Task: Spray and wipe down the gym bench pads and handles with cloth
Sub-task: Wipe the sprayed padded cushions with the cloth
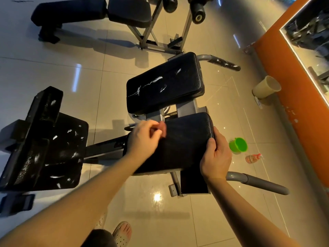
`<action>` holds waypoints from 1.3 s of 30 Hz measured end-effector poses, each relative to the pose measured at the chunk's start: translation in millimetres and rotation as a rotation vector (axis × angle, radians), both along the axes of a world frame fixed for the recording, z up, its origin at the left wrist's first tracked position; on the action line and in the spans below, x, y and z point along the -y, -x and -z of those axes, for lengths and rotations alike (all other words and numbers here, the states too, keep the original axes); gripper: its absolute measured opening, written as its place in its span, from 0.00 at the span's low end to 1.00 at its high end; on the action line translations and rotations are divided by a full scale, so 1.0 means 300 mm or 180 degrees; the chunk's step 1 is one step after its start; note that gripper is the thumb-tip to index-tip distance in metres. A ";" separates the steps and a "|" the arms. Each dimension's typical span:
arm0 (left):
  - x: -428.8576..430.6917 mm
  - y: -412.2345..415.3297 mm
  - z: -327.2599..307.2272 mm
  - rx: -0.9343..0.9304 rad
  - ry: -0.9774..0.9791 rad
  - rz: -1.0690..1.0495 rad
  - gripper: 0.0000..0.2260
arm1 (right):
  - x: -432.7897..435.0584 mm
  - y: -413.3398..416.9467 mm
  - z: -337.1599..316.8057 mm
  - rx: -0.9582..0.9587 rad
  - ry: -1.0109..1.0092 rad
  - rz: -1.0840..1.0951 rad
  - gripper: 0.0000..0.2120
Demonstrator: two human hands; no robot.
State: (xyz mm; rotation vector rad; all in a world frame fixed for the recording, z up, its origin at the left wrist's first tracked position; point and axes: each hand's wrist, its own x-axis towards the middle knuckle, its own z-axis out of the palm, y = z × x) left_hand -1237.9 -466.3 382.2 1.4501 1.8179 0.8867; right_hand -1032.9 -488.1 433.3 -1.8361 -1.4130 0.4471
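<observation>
Crosswise lies pad, left hand pinching cloth, right hand gripping end

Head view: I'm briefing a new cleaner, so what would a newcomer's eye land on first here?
At centre, the left hand holds a pinkish cloth against the near black pad, while the right hand grips that pad's right edge. Just beyond, the far pad carries bright white streaks. A vivid green bucket sits on the floor to the right, beside a spray bottle.
</observation>
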 end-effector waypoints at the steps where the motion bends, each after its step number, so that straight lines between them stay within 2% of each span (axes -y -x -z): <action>1: -0.030 0.031 0.023 -0.0031 0.0245 -0.0292 0.09 | 0.000 0.001 0.001 -0.0010 0.0003 0.0000 0.18; 2: -0.052 0.024 0.021 -0.0046 0.0344 -0.0458 0.08 | 0.001 0.001 0.000 -0.0035 0.0001 -0.0008 0.19; 4: -0.062 -0.072 -0.053 0.0049 0.0113 -0.0357 0.07 | 0.000 -0.001 -0.005 -0.0064 -0.0028 -0.0054 0.20; 7: 0.052 -0.200 -0.169 0.0449 -0.0473 0.0431 0.10 | 0.003 -0.002 -0.009 -0.0051 -0.0056 -0.0142 0.20; 9: 0.107 -0.175 -0.143 0.0353 -0.0794 0.0776 0.11 | 0.003 -0.004 -0.010 -0.0049 -0.0071 -0.0153 0.20; 11: 0.051 -0.100 -0.068 0.0169 -0.0706 0.0584 0.11 | 0.000 -0.002 -0.008 -0.0024 -0.0098 -0.0136 0.20; 14: -0.081 -0.052 -0.016 0.0049 -0.0066 -0.0332 0.12 | -0.001 0.003 0.002 -0.0035 -0.0033 -0.0045 0.21; 15: -0.089 -0.080 -0.026 0.0088 -0.0036 -0.0439 0.12 | 0.000 0.001 0.002 -0.0042 -0.0030 -0.0022 0.21; 17: -0.028 -0.170 -0.084 0.0289 -0.0230 -0.0347 0.10 | 0.000 -0.003 -0.002 -0.0026 -0.0026 -0.0059 0.21; 19: 0.088 -0.229 -0.147 0.0524 -0.0554 0.0158 0.10 | 0.003 -0.001 -0.008 -0.0027 0.0019 -0.0096 0.20; 22: 0.069 -0.188 -0.137 0.0256 -0.0878 0.0760 0.12 | 0.004 -0.001 -0.015 0.0016 0.0060 -0.0062 0.20; 27: -0.156 -0.112 -0.069 0.0245 -0.0180 -0.0028 0.12 | 0.004 0.005 -0.020 0.0055 0.0137 -0.0015 0.23; 29: -0.069 -0.128 -0.079 0.0385 -0.0334 0.0205 0.12 | 0.004 0.001 -0.020 0.0134 0.0179 0.0004 0.24; 33: 0.126 -0.052 -0.102 0.0720 -0.0535 0.1376 0.12 | 0.001 0.001 -0.017 0.0208 0.0285 0.0040 0.25; 36: 0.006 -0.002 -0.105 0.0397 -0.0629 0.1928 0.13 | -0.005 0.006 -0.030 0.0239 0.0473 0.0094 0.24; 39: -0.183 -0.043 -0.138 0.0466 -0.0626 0.1935 0.12 | -0.005 0.022 -0.059 0.0069 0.0676 0.0178 0.23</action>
